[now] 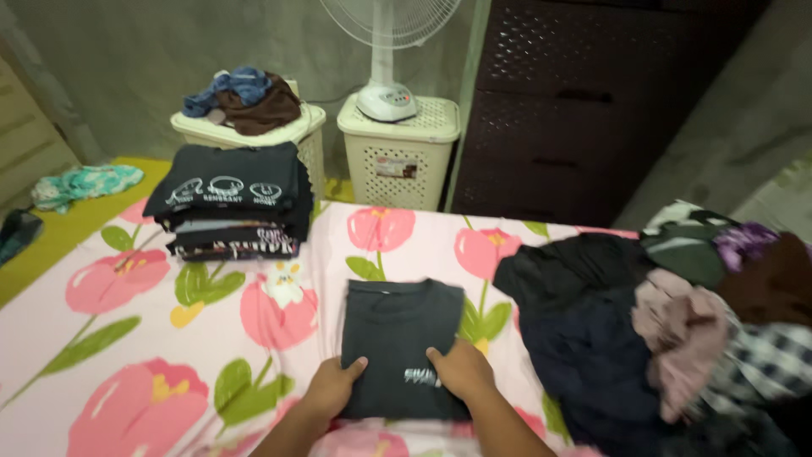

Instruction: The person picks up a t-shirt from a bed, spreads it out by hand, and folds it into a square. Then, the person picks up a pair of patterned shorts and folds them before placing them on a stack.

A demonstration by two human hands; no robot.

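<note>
While both hands pressed flat, gripping nothing, left hand (331, 388) and right hand (461, 371) rested on folded shirt (397, 334); shirt stack (230, 201) at ten o'clock.

A stack of folded dark shirts (230, 199) sits near the bed's far left corner. Loose clothes (668, 322) pile along its right edge. A white fan (387, 51) stands on a cream basket (399, 152) beyond the far edge.

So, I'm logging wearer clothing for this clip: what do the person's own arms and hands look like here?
Both forearms are bare, with no sleeve reaching into view. The left hand and right hand wear no gloves, and no rings, watch or bracelet show. Fingers look short-nailed; finer detail is too blurred to tell.
</note>
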